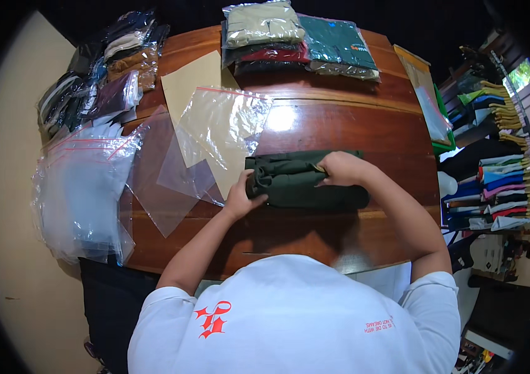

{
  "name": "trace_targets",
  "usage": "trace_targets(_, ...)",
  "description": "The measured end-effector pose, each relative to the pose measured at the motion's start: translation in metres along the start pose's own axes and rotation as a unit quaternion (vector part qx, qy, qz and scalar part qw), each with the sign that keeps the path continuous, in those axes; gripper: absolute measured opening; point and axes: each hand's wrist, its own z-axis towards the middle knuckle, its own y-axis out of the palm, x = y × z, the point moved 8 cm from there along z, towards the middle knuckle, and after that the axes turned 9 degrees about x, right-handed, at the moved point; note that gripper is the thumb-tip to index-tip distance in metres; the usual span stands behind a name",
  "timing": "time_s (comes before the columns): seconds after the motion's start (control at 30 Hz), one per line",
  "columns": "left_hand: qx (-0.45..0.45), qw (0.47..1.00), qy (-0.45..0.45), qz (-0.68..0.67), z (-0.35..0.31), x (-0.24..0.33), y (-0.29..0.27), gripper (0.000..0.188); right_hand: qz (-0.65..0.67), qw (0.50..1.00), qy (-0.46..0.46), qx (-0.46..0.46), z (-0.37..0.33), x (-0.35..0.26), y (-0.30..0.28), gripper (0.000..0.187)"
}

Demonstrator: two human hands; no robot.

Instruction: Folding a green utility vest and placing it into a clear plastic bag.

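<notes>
A dark green folded garment [315, 191] lies on the wooden table in front of me, rolled or folded into a long bundle. My left hand [241, 194] is closed round its left end, with the thumb on the near side. On the upper right part, the fingers of my right hand [341, 169] are closed on a fold of the cloth. The exact kind of garment cannot be made out. Just beyond my left hand, a clear plastic bag [218, 121] with a red seal line rests partly over a sheet of brown cardboard [199, 71].
A thick pile of clear plastic bags [84, 193] sits at the table's left edge. Bagged folded clothes [125, 59] are heaped behind it. More bagged garments [265, 31] are stacked at the far edge, beside a green bagged one [340, 47]. Clothes hang on a rack [505, 162] at right.
</notes>
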Motion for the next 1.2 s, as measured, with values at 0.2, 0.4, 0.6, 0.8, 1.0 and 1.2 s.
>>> trace_targets(0.2,0.073,0.996,0.05,0.011,-0.008,0.069,-0.011,0.085,0.085,0.99,0.032,-0.11,0.002,0.008,0.026,0.034)
trace_targets(0.4,0.153,0.976,-0.138,0.071,0.011,0.032,-0.001,0.054,0.106,0.98,0.023,-0.165,0.044,0.033,0.07,0.053)
trace_targets(0.6,0.161,0.956,-0.164,0.182,0.012,0.025,0.0,0.062,0.061,0.994,-0.006,-0.091,0.055,0.039,0.075,0.077)
trace_targets(0.8,0.162,0.967,-0.078,0.182,0.006,0.034,-0.002,0.053,0.205,0.965,0.095,-0.132,0.025,0.028,0.091,0.087)
trace_targets(1.0,0.247,0.962,0.091,0.074,0.004,0.011,-0.041,0.043,0.292,0.94,0.168,-0.06,-0.015,0.024,0.116,0.092)
trace_targets(1.2,0.008,0.912,0.043,0.409,-0.054,-0.057,-0.069,0.049,0.371,0.892,0.249,-0.062,-0.072,0.004,0.115,0.071)
